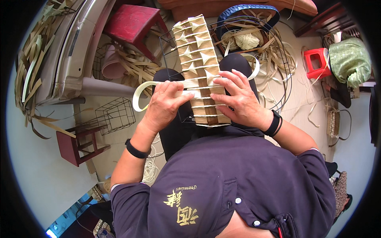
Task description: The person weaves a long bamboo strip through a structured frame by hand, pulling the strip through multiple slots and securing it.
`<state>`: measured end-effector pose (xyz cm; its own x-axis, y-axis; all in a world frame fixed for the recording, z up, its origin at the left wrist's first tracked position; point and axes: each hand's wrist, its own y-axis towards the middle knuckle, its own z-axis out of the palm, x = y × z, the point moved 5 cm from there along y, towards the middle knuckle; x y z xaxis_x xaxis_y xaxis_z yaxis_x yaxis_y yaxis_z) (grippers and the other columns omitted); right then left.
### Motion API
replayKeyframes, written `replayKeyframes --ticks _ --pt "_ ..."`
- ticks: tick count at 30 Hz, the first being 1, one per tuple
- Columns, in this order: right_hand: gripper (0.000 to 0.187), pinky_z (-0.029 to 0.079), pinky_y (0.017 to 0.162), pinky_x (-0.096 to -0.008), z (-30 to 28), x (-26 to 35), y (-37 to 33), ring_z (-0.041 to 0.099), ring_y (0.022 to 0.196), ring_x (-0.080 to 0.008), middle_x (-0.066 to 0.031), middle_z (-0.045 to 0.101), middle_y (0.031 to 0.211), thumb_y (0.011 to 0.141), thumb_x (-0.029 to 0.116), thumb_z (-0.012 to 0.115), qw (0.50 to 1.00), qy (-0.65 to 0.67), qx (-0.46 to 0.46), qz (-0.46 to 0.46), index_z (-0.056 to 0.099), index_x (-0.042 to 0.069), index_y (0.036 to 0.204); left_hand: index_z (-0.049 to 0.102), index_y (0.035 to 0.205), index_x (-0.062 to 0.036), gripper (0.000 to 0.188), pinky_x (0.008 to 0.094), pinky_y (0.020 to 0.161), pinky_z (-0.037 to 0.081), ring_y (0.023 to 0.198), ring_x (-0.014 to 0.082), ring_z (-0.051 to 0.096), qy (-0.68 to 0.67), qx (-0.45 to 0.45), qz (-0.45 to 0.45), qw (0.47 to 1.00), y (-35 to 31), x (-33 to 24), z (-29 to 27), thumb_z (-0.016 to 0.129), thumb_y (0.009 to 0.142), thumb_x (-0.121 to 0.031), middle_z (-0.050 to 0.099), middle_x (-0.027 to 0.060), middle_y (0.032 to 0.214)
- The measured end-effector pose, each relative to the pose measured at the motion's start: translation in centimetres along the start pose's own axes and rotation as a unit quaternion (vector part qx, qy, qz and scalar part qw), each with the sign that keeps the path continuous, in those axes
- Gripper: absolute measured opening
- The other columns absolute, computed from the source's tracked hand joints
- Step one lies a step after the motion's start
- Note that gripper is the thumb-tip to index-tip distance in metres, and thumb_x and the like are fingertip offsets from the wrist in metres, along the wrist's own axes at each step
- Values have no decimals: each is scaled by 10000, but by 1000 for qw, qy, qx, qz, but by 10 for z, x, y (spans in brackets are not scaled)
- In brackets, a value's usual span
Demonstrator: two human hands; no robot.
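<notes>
A long, narrow woven panel (201,97) of tan strips, crossed by pale cords and a brown middle band, stands over my knees against a black wire frame. Folded pale points rise in two rows on its far half. My left hand (166,101) is closed at its left edge, with a flat pale strip (139,95) between the fingers; this strip curls out to the left in a loop. My right hand (240,97) lies on the panel's right side, fingers spread and fingertips touching the weave. Near its raised fingers another pale strip loop (256,67) bends outward.
Beyond my knees, a blue-rimmed basket (274,16) holds a ball of pale cord (248,39) among loose strips. A red stool (133,23) stands far left, a dark red stool (69,148) nearer. At right are a red plastic stool (317,63) and a green bag (349,59).
</notes>
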<state>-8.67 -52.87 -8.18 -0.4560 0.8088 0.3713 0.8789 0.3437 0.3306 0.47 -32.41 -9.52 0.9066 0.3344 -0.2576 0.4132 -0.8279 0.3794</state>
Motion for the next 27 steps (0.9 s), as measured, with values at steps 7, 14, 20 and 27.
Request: replayKeyframes --ticks 7,14,20,27 --pt "300 309 1195 -533 1 -2 -1 469 1396 -314 -96 570 1344 786 183 795 1000 15 -3 6 738 132 1076 760 1085 -205 307 385 859 484 929 244 590 2 22 42 999 11 2 -4 680 824 -65 578 45 1011" --pt "294 319 1191 -533 1 -2 0 477 1384 -317 -102 572 1341 790 168 790 1000 28 -11 4 739 119 1075 759 1080 -191 307 375 842 485 937 244 595 -19 -5 13 1000 9 -3 11 681 815 -57 578 51 1012" --pt "316 337 1176 -540 1 -5 -3 483 1378 -326 -109 571 1343 778 159 789 999 27 -17 -2 733 112 1086 766 1118 -220 336 370 840 465 949 221 599 10 14 37 999 10 -9 5 660 827 -88 574 43 1030" --pt "346 353 1162 -549 3 -6 -3 487 1375 -334 -128 566 1351 772 154 788 999 47 -16 -2 720 106 1107 770 1142 -256 349 377 897 441 987 206 605 97 47 17 994 15 -19 -2 657 834 -136 589 44 1061"
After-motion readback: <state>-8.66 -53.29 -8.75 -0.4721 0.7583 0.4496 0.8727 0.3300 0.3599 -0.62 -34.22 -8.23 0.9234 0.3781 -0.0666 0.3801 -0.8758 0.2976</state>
